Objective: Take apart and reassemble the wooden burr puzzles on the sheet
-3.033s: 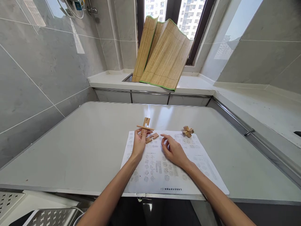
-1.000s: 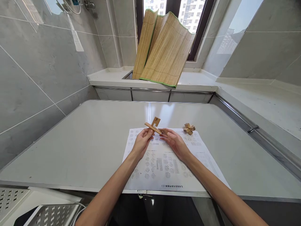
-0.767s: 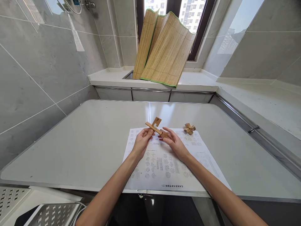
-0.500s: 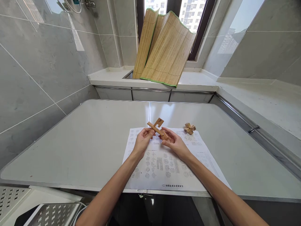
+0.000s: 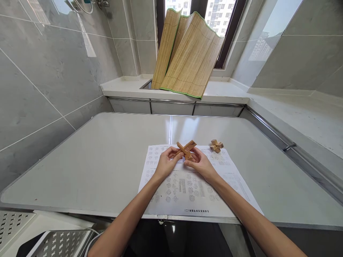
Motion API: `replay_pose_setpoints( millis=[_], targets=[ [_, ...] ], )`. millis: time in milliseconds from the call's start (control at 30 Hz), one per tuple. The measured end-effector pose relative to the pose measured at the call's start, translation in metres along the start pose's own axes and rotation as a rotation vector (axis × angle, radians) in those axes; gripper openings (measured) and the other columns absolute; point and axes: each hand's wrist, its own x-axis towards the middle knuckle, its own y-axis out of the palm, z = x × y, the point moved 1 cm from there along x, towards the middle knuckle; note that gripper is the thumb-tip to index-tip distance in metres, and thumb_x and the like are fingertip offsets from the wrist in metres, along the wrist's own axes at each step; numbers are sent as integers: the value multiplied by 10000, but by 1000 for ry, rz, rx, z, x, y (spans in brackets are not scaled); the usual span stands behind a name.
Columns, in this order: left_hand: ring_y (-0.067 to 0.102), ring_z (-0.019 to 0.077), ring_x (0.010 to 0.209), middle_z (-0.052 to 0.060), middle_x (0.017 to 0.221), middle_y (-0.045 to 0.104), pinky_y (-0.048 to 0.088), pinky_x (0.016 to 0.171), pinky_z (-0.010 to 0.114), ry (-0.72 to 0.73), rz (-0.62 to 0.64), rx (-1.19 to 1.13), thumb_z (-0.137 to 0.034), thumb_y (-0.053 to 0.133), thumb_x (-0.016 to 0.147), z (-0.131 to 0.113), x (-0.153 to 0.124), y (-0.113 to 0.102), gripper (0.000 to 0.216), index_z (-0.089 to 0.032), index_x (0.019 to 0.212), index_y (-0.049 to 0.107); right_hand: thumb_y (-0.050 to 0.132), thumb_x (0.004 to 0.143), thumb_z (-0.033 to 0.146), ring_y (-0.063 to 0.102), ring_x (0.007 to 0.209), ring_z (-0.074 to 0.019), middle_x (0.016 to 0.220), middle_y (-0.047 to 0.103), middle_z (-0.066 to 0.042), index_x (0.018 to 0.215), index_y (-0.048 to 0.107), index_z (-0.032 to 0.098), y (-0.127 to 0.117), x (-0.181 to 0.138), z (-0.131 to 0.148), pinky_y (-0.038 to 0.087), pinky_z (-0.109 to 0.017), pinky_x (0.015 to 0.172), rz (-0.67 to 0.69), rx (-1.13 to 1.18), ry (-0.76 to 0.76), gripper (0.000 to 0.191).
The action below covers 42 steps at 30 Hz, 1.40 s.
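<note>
Both my hands hold a small cross of notched wooden puzzle pieces (image 5: 185, 149) just above a printed instruction sheet (image 5: 187, 185) on the grey table (image 5: 93, 160). My left hand (image 5: 167, 163) pinches the cross from the left with its fingertips. My right hand (image 5: 199, 164) grips it from the right, fingers curled around the lower end. A small assembled wooden burr puzzle (image 5: 215, 146) lies on the sheet's far right corner, a hand's width from my right hand.
A folded bamboo mat (image 5: 187, 50) leans against the window on the white ledge (image 5: 219, 94) behind the table. Tiled walls stand to the left and right. A perforated metal rack (image 5: 53, 246) shows below the table's near left edge.
The wooden pieces were first in my left hand alone, one piece lying on the sheet. My right hand picked that piece up and joined it; the cross has tilted and sunk lower between both hands.
</note>
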Motion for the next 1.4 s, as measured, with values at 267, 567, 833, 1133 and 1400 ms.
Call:
replay_pose_setpoints(
  millis=[267, 567, 833, 1133, 1400],
  targets=[
    [702, 206, 805, 58, 928, 754, 522, 828, 353, 40, -4, 84, -439, 750, 859, -7, -2, 1, 248, -202, 914, 704, 894, 707, 384, 671, 1169, -281, 1321, 686, -68, 1281, 626, 264, 0, -1, 0, 512, -464, 1067, -6, 26, 35, 645],
    [718, 208, 871, 56, 975, 772, 547, 855, 339, 101, 45, 231, -394, 675, 928, -7, -6, 2, 209, -198, 988, 718, 908, 710, 370, 583, 1332, -312, 1366, 682, -79, 1360, 596, 269, -2, -3, 6, 435, -492, 1155, -11, 41, 95, 727],
    [736, 217, 904, 70, 1033, 776, 566, 869, 354, 154, 84, 280, -345, 632, 964, -9, -8, 4, 187, -196, 1060, 692, 922, 686, 403, 542, 1382, -323, 1418, 650, -101, 1397, 568, 247, -3, -1, -1, 397, -524, 1192, -57, 64, 89, 809],
    [725, 206, 904, 70, 1028, 768, 556, 856, 341, 161, 81, 295, -335, 628, 967, -10, -7, 5, 161, -193, 1017, 684, 907, 714, 400, 547, 1376, -318, 1412, 653, -93, 1375, 601, 257, -4, -1, -2, 407, -513, 1183, -77, 43, 63, 743],
    [718, 203, 875, 62, 966, 763, 559, 844, 345, 171, 60, 310, -362, 638, 963, -11, -8, 3, 188, -197, 1031, 697, 870, 751, 442, 499, 1414, -330, 1498, 581, -82, 1360, 628, 284, -9, -1, -4, 388, -524, 1185, -115, 35, 59, 674]
  ],
)
